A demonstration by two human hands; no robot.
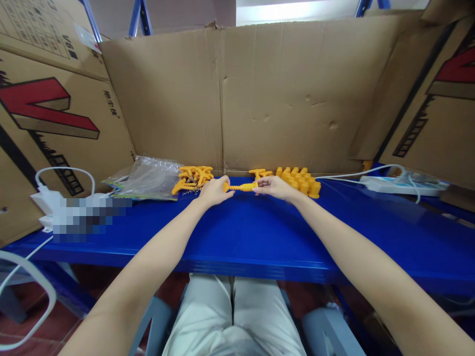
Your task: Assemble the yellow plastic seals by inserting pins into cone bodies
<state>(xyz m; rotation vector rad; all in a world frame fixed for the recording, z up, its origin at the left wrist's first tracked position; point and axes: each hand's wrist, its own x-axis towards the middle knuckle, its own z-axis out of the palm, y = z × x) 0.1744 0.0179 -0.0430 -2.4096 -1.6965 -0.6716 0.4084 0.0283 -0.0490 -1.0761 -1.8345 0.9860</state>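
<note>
Over the blue table (260, 227), my left hand (214, 192) is closed on the handle end of a yellow threaded screw piece (234, 188). Its ridged shaft points right and meets a yellow plastic sleeve (248, 187), which the fingertips of my right hand (275, 188) pinch at its far end. How deep the shaft sits in the sleeve I cannot make out. Just behind my left hand lies a pile of yellow T-handled pieces (196, 173) with small chains. Beside my right hand, several yellow sleeves (300, 180) stand upright in a cluster, near another yellow T-handled piece (260, 173).
A clear plastic bag (152, 178) lies left of the pile. White chargers and cables (50, 200) sit at the left; a white power strip (401, 185) is at the right. Cardboard walls (297, 99) close off the back and both sides.
</note>
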